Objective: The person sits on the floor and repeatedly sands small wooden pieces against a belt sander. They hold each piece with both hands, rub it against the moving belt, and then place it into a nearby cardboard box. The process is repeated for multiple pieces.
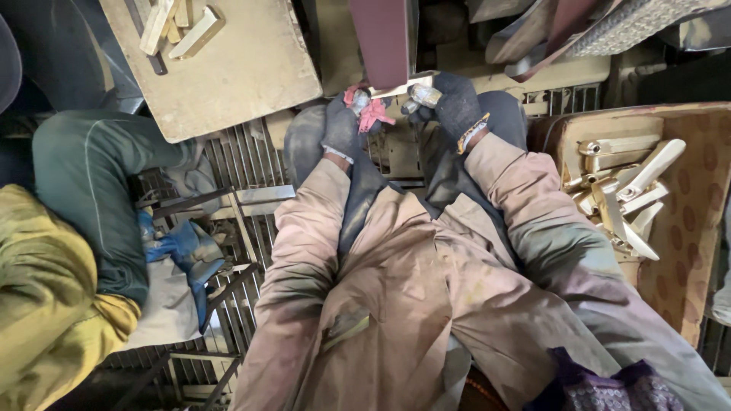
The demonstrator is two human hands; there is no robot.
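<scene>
Both of my hands wear dark gloves and hold one pale metal bar (397,90) against the lower end of a dark red sanding belt (383,38). My left hand (344,122) grips the bar's left end, with a pink rag (371,114) bunched in its fingers. My right hand (449,103) grips the bar's right end, where a shiny rounded piece (423,95) shows. My sleeves are dusty beige.
A tray (689,228) at the right holds several pale metal handle pieces (624,190). A dusty board (228,76) at the upper left carries more brass-coloured pieces (179,27). A person in green and yellow clothing (76,228) sits at the left, beside a blue cloth (183,247). A metal grate (244,160) lies below.
</scene>
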